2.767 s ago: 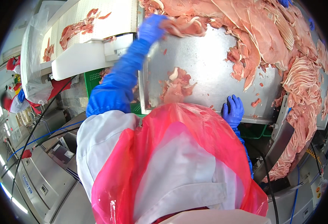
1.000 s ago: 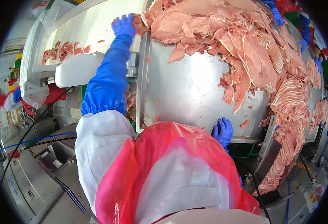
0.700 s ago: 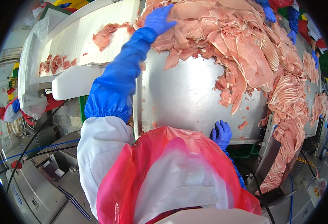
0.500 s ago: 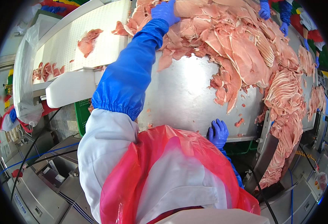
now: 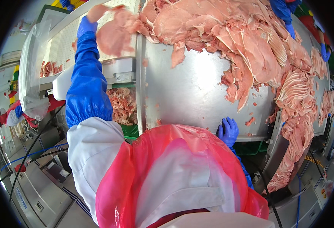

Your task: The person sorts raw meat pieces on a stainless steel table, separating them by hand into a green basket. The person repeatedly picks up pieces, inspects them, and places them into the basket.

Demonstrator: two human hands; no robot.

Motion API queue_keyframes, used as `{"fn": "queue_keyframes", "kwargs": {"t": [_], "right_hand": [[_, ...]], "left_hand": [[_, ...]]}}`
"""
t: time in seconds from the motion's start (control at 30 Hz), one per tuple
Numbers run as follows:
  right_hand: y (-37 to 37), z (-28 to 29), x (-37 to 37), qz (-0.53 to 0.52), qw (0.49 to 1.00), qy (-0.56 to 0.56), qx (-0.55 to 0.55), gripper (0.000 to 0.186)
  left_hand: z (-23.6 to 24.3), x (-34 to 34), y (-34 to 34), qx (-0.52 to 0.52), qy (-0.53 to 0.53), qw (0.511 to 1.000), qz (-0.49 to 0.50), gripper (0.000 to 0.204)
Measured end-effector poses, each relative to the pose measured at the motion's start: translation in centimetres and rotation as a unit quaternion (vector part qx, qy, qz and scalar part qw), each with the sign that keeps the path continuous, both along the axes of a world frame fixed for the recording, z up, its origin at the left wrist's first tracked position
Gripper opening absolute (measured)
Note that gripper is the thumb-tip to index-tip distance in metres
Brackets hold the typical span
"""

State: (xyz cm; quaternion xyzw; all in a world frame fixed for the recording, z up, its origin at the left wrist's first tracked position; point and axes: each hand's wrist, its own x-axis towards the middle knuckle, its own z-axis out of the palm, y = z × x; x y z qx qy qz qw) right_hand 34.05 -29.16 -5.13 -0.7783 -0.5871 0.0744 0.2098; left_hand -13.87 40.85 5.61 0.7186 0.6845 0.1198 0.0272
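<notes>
My left hand [image 5: 86, 26], in a blue glove, is closed on thin slices of raw meat [image 5: 117, 32] that hang over the white perforated conveyor belt [image 5: 62, 43] at the far left. These slices are smeared by motion. My right hand [image 5: 228, 131], also gloved, lies at the near edge of the steel table [image 5: 186, 91], its fingers extended and nothing visible in them. A large heap of pink sliced raw meat [image 5: 247, 49] spreads across the back and right of the table.
Below the belt's end, a green crate [image 5: 131, 131] holds meat pieces [image 5: 121, 106]. A stream of slices [image 5: 292, 140] runs down at the right past a metal guard [image 5: 273, 152]. Clear plastic sheeting [image 5: 34, 72] hangs at left. A co-worker's blue sleeve [image 5: 281, 11] reaches in at the far right.
My left arm has swung left from the meat heap to over the belt, bringing slices along. The crate of meat below now shows. My right hand stays at the table edge.
</notes>
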Motion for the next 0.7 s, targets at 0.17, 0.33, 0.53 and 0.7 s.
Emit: {"fn": "queue_keyframes", "kwargs": {"t": [0.17, 0.33, 0.53, 0.7], "right_hand": [[-0.6, -0.7, 0.0, -0.005, 1.000, -0.010, -0.001, 0.037], [-0.4, -0.3, -0.1, -0.006, 1.000, -0.008, -0.003, 0.039], [-0.3, 0.1, 0.0, -0.012, 1.000, -0.016, -0.003, 0.038], [-0.1, 0.3, 0.0, -0.011, 1.000, -0.009, 0.011, 0.037]], "left_hand": [[-0.3, 7.5, -2.0, 0.166, 0.005, 0.986, -0.025, 0.071], [-6.3, 23.3, -3.9, -0.029, -0.182, 0.913, -0.365, 0.073], [-4.4, 36.9, -8.2, 0.025, -0.066, 0.944, -0.322, 0.073], [0.4, 36.6, -10.0, -0.073, -0.117, 0.953, -0.271, 0.072]]}}
